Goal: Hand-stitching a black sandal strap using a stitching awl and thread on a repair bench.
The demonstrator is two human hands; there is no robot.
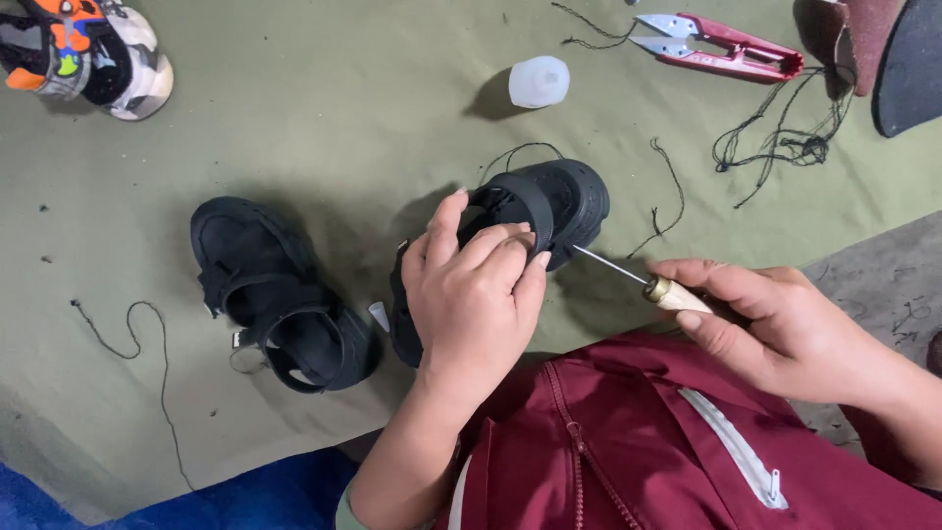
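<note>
In the centre of the frame the left hand (473,294) was closed around a black sandal (545,208), with the fingers curled over its strap and the thumb on the near side. The sandal stood lifted a little above the green cloth (324,118), tilted, with its toe part toward the upper right. The right hand (775,324), at the right of the frame, gripped the pale wooden handle of an awl (648,283); the thin metal needle pointed to the upper left, and its tip met the side of the sandal just beside the left fingers. So the sandal lay between both hands, held by the left and touched only by the tool from the right.

A second black sandal (280,294) lay flat on the cloth at the left, well apart from the hands. Red thread snips (721,47) and a tangle of black thread (785,145) were in the upper right, and a small white bottle (539,81) was at the upper centre.
</note>
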